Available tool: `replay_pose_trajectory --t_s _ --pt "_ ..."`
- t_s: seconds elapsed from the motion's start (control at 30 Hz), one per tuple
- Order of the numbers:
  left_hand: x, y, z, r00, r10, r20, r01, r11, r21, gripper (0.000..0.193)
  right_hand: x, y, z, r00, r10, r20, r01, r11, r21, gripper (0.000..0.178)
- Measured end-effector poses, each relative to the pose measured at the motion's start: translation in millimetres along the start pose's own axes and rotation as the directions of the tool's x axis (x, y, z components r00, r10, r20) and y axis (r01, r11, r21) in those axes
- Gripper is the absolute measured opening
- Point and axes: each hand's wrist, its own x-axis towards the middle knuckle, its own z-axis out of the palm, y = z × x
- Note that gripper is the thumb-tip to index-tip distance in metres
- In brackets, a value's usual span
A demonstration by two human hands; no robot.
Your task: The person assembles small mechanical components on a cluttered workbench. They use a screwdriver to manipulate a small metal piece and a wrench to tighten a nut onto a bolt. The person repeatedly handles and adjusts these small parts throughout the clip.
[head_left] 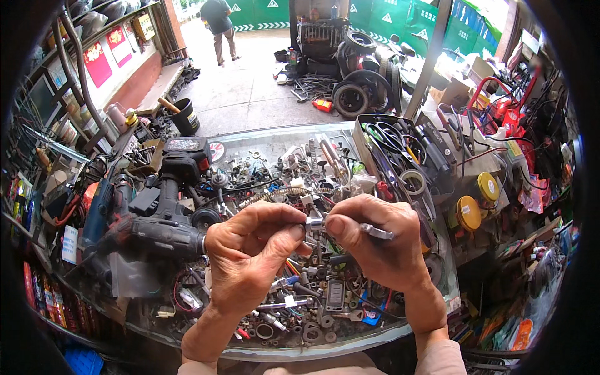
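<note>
Above the cluttered glass-topped counter, my hands meet over a small silver cylindrical metal part (314, 223). My left hand (253, 247) is closed, thumb and forefinger pinching the part's left end. On the other end, my right hand (378, 240) presses its thumb and curled fingers. A silvery metal bar-shaped piece (377, 232) pokes out of my right fist; whether it joins the small part is hidden by the fingers. Beneath lie loose washers, nuts and fittings, with a grey rectangular metal piece (335, 295) just below my hands. A coil spring (272, 195) stretches behind them.
A black cordless power tool (169, 215) lies left of my left hand. A tray of tools and cables (400, 150) and two yellow-lidded jars (469, 212) are at right. Beyond the counter are a black bucket (183, 117), tyres (351, 100) and a standing person (219, 28).
</note>
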Motion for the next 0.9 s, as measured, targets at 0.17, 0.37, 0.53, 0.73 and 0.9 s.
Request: replay_pose_trajectory --t_s 0.17,0.37,0.53,0.73,0.9 --pt "-1 0 -1 1.0 -0.007 -0.013 0.007 1.0 0.001 0.015 -2 0 1 0.983 0.183 0.004 -0.182 0.978 0.098 0.021" --pt "1 0 1 1.0 -0.025 -0.011 0.025 1.0 0.0 0.014 -1 1 1 0.998 0.059 0.002 -0.059 0.998 0.024 0.022" --pt "-1 0 1 1.0 0.002 -0.018 -0.002 1.0 -0.008 0.013 -1 0 3 0.992 0.124 -0.007 -0.123 0.987 0.1 0.024" --pt "-1 0 1 1.0 0.008 -0.009 -0.008 1.0 0.021 0.013 1 -9 2 0.986 0.157 0.064 -0.164 0.977 0.135 0.032" --pt "-4 0 3 0.998 0.0 0.067 -0.007 0.994 0.105 0.013 0 -1 3 0.985 0.158 0.073 -0.166 0.98 0.113 0.028"
